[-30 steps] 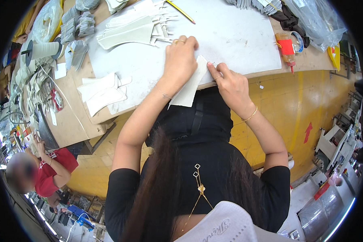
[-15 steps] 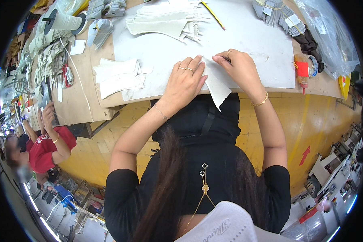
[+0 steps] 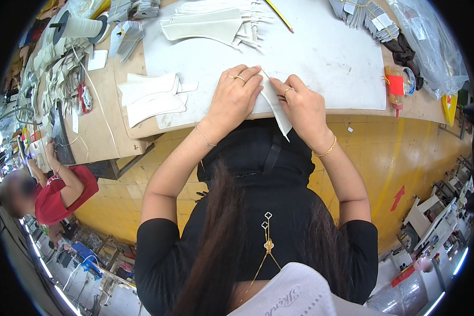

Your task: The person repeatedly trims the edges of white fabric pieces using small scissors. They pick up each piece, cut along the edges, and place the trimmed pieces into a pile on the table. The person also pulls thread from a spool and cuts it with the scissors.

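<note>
A narrow off-white cut piece point(image 3: 275, 103), perhaps leather or fabric, is held between both hands at the table's front edge, one pointed end hanging over my lap. My left hand point(image 3: 235, 94) is closed on the piece's left side near its upper end. On the other side, my right hand point(image 3: 303, 109) pinches its right edge with thumb and fingers. To the left lie several similar white pieces point(image 3: 154, 100), loosely overlapped. Farther back is a stack of off-white pieces point(image 3: 210, 27).
A yellow pencil point(image 3: 280, 16) lies at the back. At right are a bottle with a red label point(image 3: 395, 87), a tape roll point(image 3: 412, 81) and plastic bags point(image 3: 432, 47). Grey bundles point(image 3: 126, 39) and a thread spool point(image 3: 79, 29) stand left, near a person in red point(image 3: 68, 192).
My right hand has moved down and left along the piece, which now looks narrower and turned more edge-on. A small white scrap shows on the floor at right. The person in red has lowered a hand.
</note>
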`<control>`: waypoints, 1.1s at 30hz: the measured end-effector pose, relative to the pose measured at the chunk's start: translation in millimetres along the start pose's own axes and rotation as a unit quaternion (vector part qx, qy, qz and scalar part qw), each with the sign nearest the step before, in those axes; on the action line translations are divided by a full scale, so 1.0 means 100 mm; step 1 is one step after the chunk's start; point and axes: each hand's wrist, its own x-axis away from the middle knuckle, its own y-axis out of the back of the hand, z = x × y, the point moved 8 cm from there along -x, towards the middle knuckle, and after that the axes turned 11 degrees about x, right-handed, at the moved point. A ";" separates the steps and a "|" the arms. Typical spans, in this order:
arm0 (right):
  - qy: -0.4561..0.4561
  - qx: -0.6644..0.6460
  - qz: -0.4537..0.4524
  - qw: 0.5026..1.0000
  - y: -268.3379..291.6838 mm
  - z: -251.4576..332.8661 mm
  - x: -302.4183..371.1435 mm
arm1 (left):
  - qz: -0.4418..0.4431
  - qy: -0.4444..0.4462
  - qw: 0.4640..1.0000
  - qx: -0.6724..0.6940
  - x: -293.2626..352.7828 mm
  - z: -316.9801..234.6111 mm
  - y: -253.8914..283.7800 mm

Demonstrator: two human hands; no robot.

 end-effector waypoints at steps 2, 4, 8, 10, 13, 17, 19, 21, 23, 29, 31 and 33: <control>0.015 0.013 -0.004 1.000 -0.01 0.03 0.02 | -0.001 0.000 1.000 0.004 0.00 0.01 0.01; 0.020 0.022 -0.002 1.000 -0.02 0.04 0.02 | 0.000 0.000 1.000 0.003 0.00 0.02 0.02; 0.031 0.044 0.006 0.999 -0.03 0.06 0.02 | 0.005 0.001 1.000 0.009 -0.01 0.01 0.02; 0.035 0.049 0.006 0.998 -0.03 0.06 0.02 | 0.014 0.006 1.000 0.015 -0.02 0.01 0.01; 0.044 0.063 0.012 0.997 -0.04 0.08 0.02 | 0.040 -0.007 0.998 -0.044 -0.01 -0.03 -0.02; 0.048 0.049 0.010 0.998 -0.08 0.15 -0.07 | 0.005 0.031 0.996 -0.077 0.03 0.04 0.07; 0.058 0.037 0.002 0.998 -0.13 0.22 -0.19 | -0.034 0.029 0.997 -0.065 0.06 0.04 0.13; 0.054 0.023 -0.008 0.998 -0.18 0.27 -0.31 | -0.026 0.028 0.999 -0.025 0.08 0.08 0.10; 0.038 0.007 -0.019 0.999 -0.20 0.30 -0.38 | -0.024 0.030 0.999 -0.003 0.10 0.13 0.10; 0.020 -0.039 -0.020 0.999 0.08 0.12 -0.04 | -0.026 0.043 0.998 0.026 0.14 0.22 0.12; 0.028 -0.032 -0.003 0.999 0.13 0.11 0.10 | -0.018 0.047 0.998 0.031 0.14 0.22 0.12; 0.041 -0.029 0.004 0.999 0.16 0.12 0.19 | -0.010 0.051 0.999 0.017 0.15 0.22 0.12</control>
